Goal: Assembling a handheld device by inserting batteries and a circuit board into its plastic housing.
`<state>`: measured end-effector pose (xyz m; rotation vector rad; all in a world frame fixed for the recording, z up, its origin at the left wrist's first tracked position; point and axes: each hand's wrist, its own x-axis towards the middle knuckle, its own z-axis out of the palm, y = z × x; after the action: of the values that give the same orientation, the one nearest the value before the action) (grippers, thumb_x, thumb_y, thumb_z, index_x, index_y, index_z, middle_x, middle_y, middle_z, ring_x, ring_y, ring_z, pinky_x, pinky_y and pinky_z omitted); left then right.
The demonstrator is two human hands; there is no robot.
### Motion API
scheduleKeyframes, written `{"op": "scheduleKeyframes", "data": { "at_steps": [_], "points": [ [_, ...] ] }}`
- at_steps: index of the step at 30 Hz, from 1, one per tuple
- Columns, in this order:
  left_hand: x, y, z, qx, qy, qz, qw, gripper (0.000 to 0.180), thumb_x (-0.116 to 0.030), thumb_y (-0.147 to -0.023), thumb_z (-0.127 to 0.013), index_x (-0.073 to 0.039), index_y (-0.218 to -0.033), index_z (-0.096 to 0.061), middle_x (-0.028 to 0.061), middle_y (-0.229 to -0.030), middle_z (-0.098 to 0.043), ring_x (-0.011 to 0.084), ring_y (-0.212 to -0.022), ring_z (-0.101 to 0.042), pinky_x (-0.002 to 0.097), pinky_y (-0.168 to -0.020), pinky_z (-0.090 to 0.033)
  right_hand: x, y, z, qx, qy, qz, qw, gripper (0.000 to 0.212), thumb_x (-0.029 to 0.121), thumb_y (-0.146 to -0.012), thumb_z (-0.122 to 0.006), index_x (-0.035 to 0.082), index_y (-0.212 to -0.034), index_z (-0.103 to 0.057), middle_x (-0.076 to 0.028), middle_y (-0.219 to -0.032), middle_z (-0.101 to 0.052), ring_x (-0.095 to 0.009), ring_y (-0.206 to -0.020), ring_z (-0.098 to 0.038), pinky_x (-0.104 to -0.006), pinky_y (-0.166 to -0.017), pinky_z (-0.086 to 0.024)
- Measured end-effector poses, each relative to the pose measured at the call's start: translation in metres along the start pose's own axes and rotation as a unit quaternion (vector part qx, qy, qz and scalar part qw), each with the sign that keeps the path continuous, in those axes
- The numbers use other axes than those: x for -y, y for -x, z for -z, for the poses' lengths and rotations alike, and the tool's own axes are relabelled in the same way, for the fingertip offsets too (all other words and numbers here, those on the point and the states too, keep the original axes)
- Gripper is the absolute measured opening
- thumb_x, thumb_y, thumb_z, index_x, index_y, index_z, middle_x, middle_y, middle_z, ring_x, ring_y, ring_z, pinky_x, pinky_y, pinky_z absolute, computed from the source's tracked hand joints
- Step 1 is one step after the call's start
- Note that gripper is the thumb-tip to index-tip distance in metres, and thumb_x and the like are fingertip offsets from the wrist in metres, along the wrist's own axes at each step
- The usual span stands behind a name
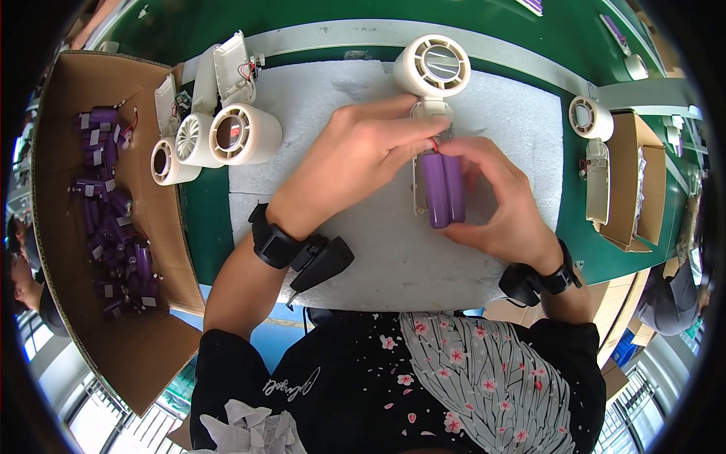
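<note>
A purple battery pack of two cells side by side is gripped by my right hand, thumb at its lower end and fingers near its top. My left hand is closed in a pinch at the pack's upper end, where a bit of red wire shows at the fingertips. Beneath both hands lies a cream handheld fan, its round head pointing away from me and its opened handle partly hidden by the pack and my fingers.
White foam sheet covers the green table. At left, a large cardboard box holds several purple battery packs. Several cream fans with opened handles stand beside it. Another fan and a smaller carton are at right.
</note>
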<state>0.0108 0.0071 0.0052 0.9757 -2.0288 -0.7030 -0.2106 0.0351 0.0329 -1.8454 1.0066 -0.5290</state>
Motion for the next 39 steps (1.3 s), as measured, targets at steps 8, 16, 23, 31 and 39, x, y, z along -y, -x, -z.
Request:
{"op": "scheduleKeyframes", "data": {
  "at_steps": [8,16,23,31,39],
  "points": [
    [-0.005,-0.002,0.005,0.047,-0.027,0.013,0.998,0.039,0.001,-0.078,-0.07,-0.012,-0.115,-0.069,0.0244,-0.115,-0.063,0.0326,-0.088,-0.069,0.0345,-0.074,-0.057,0.001,0.001,-0.007,-0.043,0.067,0.065,0.995,0.077,0.0,-0.058,-0.083,0.009,-0.127,-0.051,-0.012,-0.125,-0.054,-0.029,-0.11,-0.057,-0.0377,-0.089,-0.052],
    [-0.003,0.0,0.007,0.058,-0.025,0.008,0.998,0.046,0.007,-0.077,-0.066,-0.013,-0.119,-0.067,0.0244,-0.12,-0.061,0.033,-0.091,-0.069,0.0354,-0.076,-0.057,0.001,0.003,-0.012,-0.093,0.099,0.1,0.986,0.071,-0.001,-0.051,-0.086,0.004,-0.118,-0.06,-0.013,-0.126,-0.055,-0.027,-0.103,-0.059,-0.0362,-0.084,-0.054],
    [0.002,0.001,0.008,0.061,0.02,0.017,0.998,0.047,0.01,-0.078,-0.062,-0.013,-0.119,-0.067,0.025,-0.12,-0.061,0.0292,-0.087,-0.071,0.0339,-0.073,-0.058,0.003,0.008,-0.016,-0.105,0.148,0.11,0.977,0.063,0.0,-0.049,-0.086,0.003,-0.109,-0.067,-0.014,-0.127,-0.057,-0.027,-0.097,-0.062,-0.0362,-0.082,-0.055],
    [-0.001,-0.004,0.01,0.061,0.025,0.025,0.998,0.041,0.007,-0.08,-0.062,-0.013,-0.116,-0.069,0.0241,-0.113,-0.065,0.0274,-0.083,-0.071,0.0322,-0.072,-0.057,0.005,0.009,-0.021,-0.131,0.183,0.105,0.969,0.059,0.001,-0.049,-0.086,0.002,-0.105,-0.069,-0.016,-0.129,-0.058,-0.028,-0.093,-0.062,-0.0353,-0.079,-0.055],
    [0.005,-0.005,0.004,0.02,0.023,-0.013,0.999,0.028,-0.004,-0.084,-0.066,-0.013,-0.11,-0.072,0.0198,-0.104,-0.068,0.028,-0.083,-0.07,0.0332,-0.072,-0.055,0.006,0.005,-0.021,-0.137,0.201,0.1,0.965,0.054,0.0,-0.05,-0.086,0.002,-0.101,-0.067,-0.016,-0.128,-0.058,-0.028,-0.092,-0.063,-0.0356,-0.078,-0.056]
  ]
}}
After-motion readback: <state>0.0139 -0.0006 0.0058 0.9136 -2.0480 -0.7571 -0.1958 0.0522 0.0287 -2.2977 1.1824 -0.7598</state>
